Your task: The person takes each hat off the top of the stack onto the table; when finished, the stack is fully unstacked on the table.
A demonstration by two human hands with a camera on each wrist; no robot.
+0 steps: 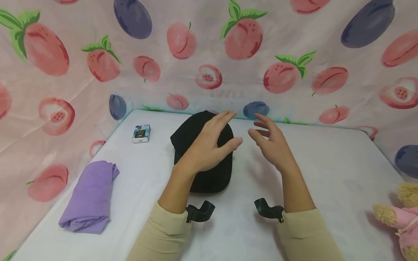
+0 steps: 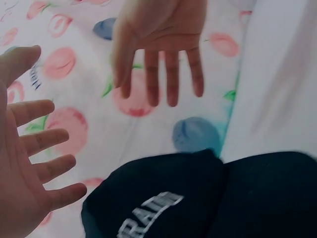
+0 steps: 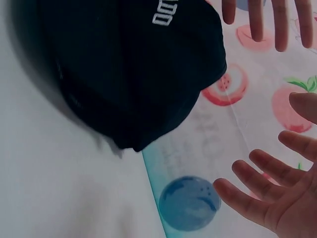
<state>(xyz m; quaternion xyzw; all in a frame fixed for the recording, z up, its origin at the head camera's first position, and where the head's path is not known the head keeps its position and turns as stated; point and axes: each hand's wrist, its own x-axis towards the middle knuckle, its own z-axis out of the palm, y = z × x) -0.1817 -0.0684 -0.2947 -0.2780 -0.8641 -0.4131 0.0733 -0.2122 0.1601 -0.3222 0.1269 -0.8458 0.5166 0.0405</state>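
Note:
A black baseball cap (image 1: 209, 177) with white lettering lies on the white surface. In the head view my left hand (image 1: 209, 145) is held in front of it, partly hiding it, with fingers straight and thumb spread. The left wrist view shows that same hand apart from the cap (image 2: 153, 198). To the right of the cap, my right hand (image 1: 272, 146) hovers with relaxed, spread fingers and holds nothing. Both palms face each other across a gap. The right wrist view has the cap (image 3: 133, 64) on its left and my right hand (image 3: 282, 188) at lower right.
A folded purple cloth (image 1: 89, 197) lies at the left, and a small blue-and-white box (image 1: 141, 133) stands behind it. A pink-clothed plush toy (image 1: 408, 221) is at the right edge. Fruit-print fabric (image 1: 209, 43) rises along the back and sides of the white surface (image 1: 336, 174).

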